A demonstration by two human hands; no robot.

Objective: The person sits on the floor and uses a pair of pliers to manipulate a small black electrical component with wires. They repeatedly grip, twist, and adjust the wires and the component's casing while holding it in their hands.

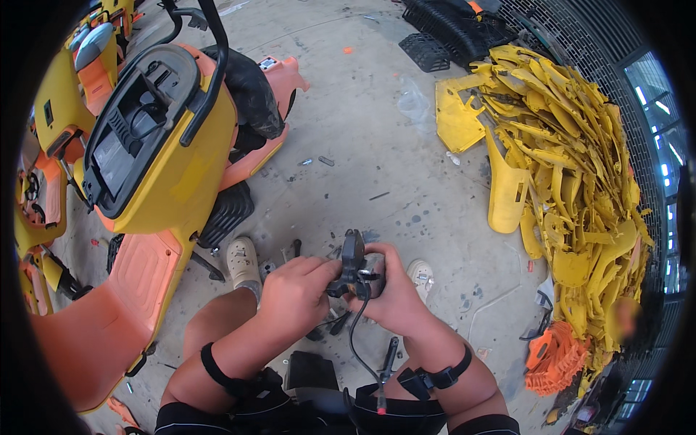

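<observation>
Both of my hands hold a black plastic and metal part (353, 255) in front of my lap. My left hand (296, 291) closes on its left side with the fingers bent. Around its right side wraps my right hand (395, 296), next to a silvery metal section. A black cable (353, 338) hangs from the part and ends in a red-tipped plug (381, 407). What exactly the part is, I cannot tell. Below my hands a black-handled tool (390, 357) and a black box-like object (311, 370) are near my legs.
A yellow and orange scooter (185, 170) stands close on my left, with more scooters behind it. To the right rises a heap of yellow plastic panels (573, 167), with stacked orange pieces (557, 360) at its near end. Black plastic parts (457, 36) lie far ahead. Small debris dots the concrete floor (348, 138).
</observation>
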